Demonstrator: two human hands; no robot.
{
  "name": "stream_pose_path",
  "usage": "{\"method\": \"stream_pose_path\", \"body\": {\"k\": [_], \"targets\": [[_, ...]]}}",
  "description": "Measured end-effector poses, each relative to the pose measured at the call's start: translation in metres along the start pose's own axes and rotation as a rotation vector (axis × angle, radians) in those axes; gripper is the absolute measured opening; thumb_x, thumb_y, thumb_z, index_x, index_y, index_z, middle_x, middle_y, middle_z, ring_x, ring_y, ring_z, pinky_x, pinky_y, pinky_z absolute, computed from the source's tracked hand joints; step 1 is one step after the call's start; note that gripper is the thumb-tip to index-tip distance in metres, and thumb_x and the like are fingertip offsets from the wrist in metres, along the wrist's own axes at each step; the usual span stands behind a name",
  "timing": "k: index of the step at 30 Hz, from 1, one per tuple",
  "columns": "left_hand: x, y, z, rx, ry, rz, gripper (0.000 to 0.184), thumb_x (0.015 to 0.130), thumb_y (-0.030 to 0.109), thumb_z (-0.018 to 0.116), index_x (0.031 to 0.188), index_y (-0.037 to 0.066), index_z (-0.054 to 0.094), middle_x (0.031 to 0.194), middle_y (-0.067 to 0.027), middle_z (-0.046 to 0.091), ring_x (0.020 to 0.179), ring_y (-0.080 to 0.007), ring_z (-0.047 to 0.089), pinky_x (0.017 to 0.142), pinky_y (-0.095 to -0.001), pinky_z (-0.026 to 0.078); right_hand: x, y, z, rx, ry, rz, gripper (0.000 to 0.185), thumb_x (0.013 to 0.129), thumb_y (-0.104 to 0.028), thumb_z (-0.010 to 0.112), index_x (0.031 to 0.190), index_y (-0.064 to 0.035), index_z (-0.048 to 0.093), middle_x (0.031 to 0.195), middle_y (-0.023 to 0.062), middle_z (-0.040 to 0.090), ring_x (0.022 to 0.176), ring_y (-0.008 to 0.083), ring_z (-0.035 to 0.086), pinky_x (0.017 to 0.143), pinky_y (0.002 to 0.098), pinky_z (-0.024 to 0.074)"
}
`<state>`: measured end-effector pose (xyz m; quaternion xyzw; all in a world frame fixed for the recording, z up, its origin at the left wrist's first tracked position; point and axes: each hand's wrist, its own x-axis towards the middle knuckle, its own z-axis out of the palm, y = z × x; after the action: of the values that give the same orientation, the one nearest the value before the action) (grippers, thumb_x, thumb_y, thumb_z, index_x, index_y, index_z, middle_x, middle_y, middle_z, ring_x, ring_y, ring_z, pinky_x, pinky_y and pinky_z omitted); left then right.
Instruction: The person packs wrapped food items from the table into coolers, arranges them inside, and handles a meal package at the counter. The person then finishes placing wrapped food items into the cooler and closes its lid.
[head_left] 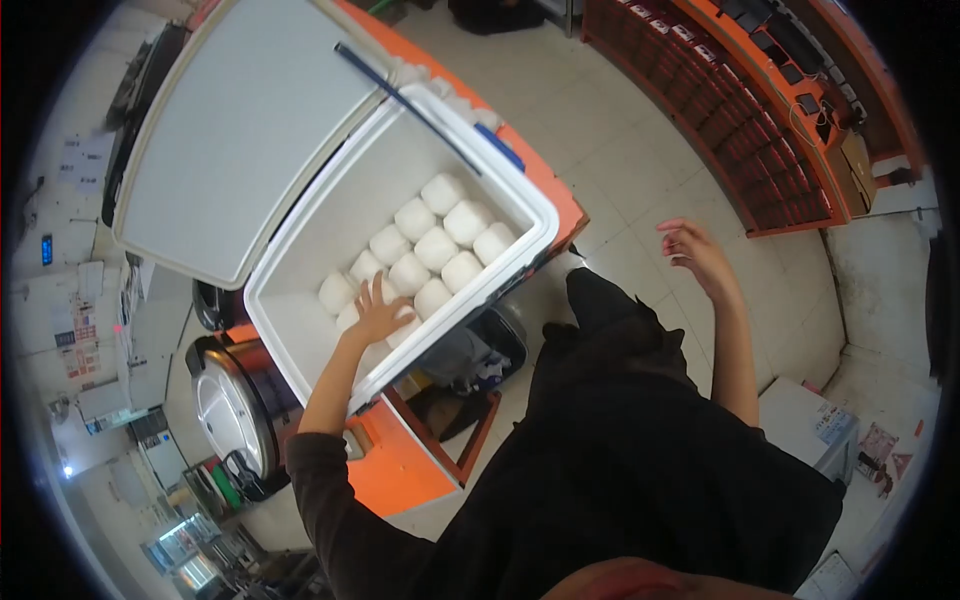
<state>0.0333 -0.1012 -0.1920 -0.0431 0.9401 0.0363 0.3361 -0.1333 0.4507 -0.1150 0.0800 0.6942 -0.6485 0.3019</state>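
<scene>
At ten o'clock in the view, an open white rectangular cooler box point(330, 235) holds rows of rounded white lumps point(435, 248). The person's left hand point(383, 315) lies spread over lumps at the box's six o'clock; whether it grips one cannot be told. The right hand point(695, 255), empty and loosely curled, is above the pale tiled floor point(640, 170) at three o'clock.

Even indoor light, small glare at lower left, fisheye-bowed edges, black corners
</scene>
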Motion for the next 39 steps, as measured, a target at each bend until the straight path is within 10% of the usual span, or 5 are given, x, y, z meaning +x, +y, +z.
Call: {"method": "stream_pose_path", "body": {"k": [10, 13, 25, 32, 39], "targets": [[-0.086, 0.207, -0.188, -0.840, 1.031, 0.281, 0.033, 0.085, 0.017, 0.063, 0.113, -0.001, 0.058, 0.103, -0.0189, 0.062, 0.096, -0.0349, 0.059, 0.087, -0.0442, 0.046, 0.207, 0.016, 0.015, -0.621, -0.353, -0.395, 0.032, 0.079, -0.015, 0.062, 0.110, -0.0063, 0.059, 0.089, 0.0115, 0.062, 0.081, 0.0219, 0.061, 0.076, 0.0331, 0.0481], [-0.022, 0.295, -0.205, -0.817, 1.005, 1.054, 0.012, 0.076, 0.005, 0.065, 0.088, 0.002, 0.069, 0.084, -0.0098, 0.065, 0.071, -0.0234, 0.061, 0.068, -0.0330, 0.049, 0.308, -0.006, 0.084, -0.647, -0.421, -0.778, 0.057, 0.074, -0.016, 0.069, 0.127, -0.0143, 0.048, 0.116, 0.0172, 0.049, 0.109, 0.0308, 0.049, 0.088, 0.0401, 0.0453], [0.349, 0.277, -0.136, -0.501, 0.933, -0.819, 0.056, 0.082, 0.011, 0.061, 0.133, 0.011, 0.039, 0.135, -0.0184, 0.038, 0.126, -0.0473, 0.033, 0.098, -0.0565, 0.031, 0.496, -0.065, 0.216, -0.782, -0.788, -1.128, 0.081, 0.061, -0.016, 0.079, 0.135, -0.0208, 0.044, 0.130, 0.0199, 0.043, 0.115, 0.0400, 0.047, 0.095, 0.0459, 0.0438], [0.364, 0.280, -0.082, -0.022, 0.651, -0.939, 0.061, 0.079, 0.021, 0.062, 0.135, 0.028, 0.040, 0.122, -0.0140, 0.045, 0.122, -0.0402, 0.038, 0.088, -0.0463, 0.042, 0.441, -0.155, 0.033, 0.611, -0.930, 0.329, 0.058, 0.090, -0.039, 0.054, 0.141, -0.0194, 0.033, 0.138, 0.0073, 0.042, 0.119, 0.0382, 0.047, 0.082, 0.0435, 0.0508], [0.221, 0.372, -0.089, -1.520, 0.519, -0.207, 0.058, 0.069, 0.009, 0.072, 0.123, 0.015, 0.051, 0.114, -0.0141, 0.051, 0.110, -0.0294, 0.050, 0.091, -0.0406, 0.044, 0.333, -0.246, 0.098, 0.341, -1.390, 0.119, 0.087, 0.070, -0.041, 0.073, 0.141, -0.0198, 0.028, 0.136, 0.0130, 0.041, 0.116, 0.0402, 0.048, 0.059, 0.0425, 0.0544]]}}
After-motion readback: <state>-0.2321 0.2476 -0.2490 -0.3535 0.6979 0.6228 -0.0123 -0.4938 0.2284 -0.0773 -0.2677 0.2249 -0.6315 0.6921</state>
